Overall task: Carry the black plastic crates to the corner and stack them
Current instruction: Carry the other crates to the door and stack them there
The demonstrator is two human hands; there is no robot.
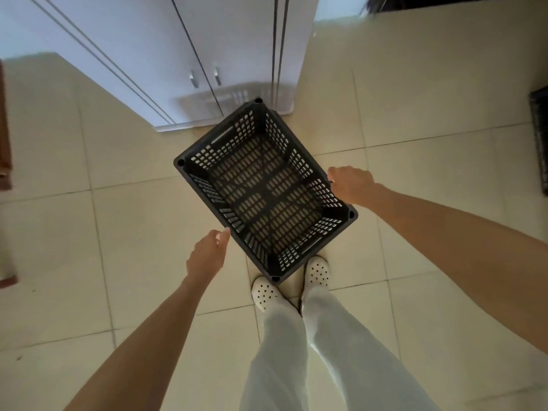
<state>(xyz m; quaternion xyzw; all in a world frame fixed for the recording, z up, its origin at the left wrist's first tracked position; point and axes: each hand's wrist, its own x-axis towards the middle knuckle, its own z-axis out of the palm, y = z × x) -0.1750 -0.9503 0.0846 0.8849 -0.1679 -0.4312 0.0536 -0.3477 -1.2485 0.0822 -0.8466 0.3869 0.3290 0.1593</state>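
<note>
Scanning from the left edge: meets a strip of brown wooden furniture (4,129), with no part in the job. Next, brings the left hand (207,253) up to the lower-left rim of the black crate (267,188), fingers loose and apart, gripping nothing, thumb tip at or just short of the plastic; cannot tell which. Holds the crate over the tiled floor (415,99), open side up, empty, turned on a diagonal, with its near corner over the toes of the white clogs (264,292), so judged lifted rather than set down. Hangs just in front of the white cabinet (237,40), near its base corner. Further right, clamps the right hand (353,185) on the crate's long rim, fingers curled over the edge. At the far right edge, shows a dark latticed thing (538,137) — possibly another crate, but too cropped to say.

Progress, as a judgement: looks like mid-carry with a single crate. Shows no stack anywhere, nor any corner that can be picked out as the goal. Leaves the setting down, the fetching of any further crates and the stacking itself — most of the job.

Writing: none readable. Finds no brand, label or moulded lettering on crate, cabinet or clogs.
</note>
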